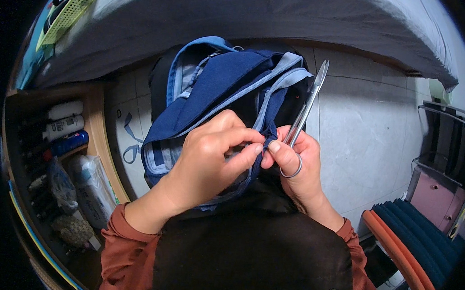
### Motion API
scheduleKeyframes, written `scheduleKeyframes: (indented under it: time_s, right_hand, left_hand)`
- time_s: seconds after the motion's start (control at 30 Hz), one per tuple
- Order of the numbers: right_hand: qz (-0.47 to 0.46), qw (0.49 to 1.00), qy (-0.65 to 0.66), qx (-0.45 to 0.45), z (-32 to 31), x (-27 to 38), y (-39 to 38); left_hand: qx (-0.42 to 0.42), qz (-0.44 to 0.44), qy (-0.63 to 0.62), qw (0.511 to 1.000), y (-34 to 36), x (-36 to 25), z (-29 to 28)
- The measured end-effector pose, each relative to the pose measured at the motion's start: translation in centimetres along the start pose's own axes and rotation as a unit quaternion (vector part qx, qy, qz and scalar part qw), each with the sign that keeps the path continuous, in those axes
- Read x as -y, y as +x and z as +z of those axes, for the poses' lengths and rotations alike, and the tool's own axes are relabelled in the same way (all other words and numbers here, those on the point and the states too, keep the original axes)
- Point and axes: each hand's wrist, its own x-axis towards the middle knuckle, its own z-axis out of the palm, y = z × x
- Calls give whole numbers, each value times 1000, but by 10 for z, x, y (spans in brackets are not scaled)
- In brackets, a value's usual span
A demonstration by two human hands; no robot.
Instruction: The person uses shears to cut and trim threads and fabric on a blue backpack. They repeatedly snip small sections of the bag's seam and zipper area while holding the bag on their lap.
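Note:
A navy blue backpack (209, 94) with light blue trim and an unzipped opening lies across my lap. My right hand (304, 166) holds a pair of metal scissors (309, 101), blades pointing up and away, with one ring by the thumb. The same hand's thumb and fingers pinch a dark blue fabric edge of the backpack. My left hand (206, 151) is beside it, thumb and forefinger closed together at that edge. What lies between those fingertips is too small to make out; a tiny reddish bit shows near them.
At the left stands an open wooden cabinet (107, 155) with bottles and plastic-wrapped packs. A grey-covered bed (248, 16) spans the far side. Light floor tiles (363, 119) show at right, beside a pink drawer unit (431, 198) and orange and teal folded padding (401, 251).

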Motion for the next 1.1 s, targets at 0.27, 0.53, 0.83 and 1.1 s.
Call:
scheduleKeyframes:
  time_s: [0.27,0.53,0.83,1.1]
  right_hand:
    - [-10,999,-31,-2,2,4,-3]
    - [-20,994,-84,-65,3,2,-7]
    - [17,998,18,-60,3,5,-7]
    - [6,999,-29,-44,1,4,-6]
  left_hand:
    - [125,-219,-237,938,10,-3,-6]
    - [-153,-12,-8,988,-5,14,20]
    - [-27,-16,-89,996,-2,-5,13]
    - [80,-136,-97,983,17,0,4]
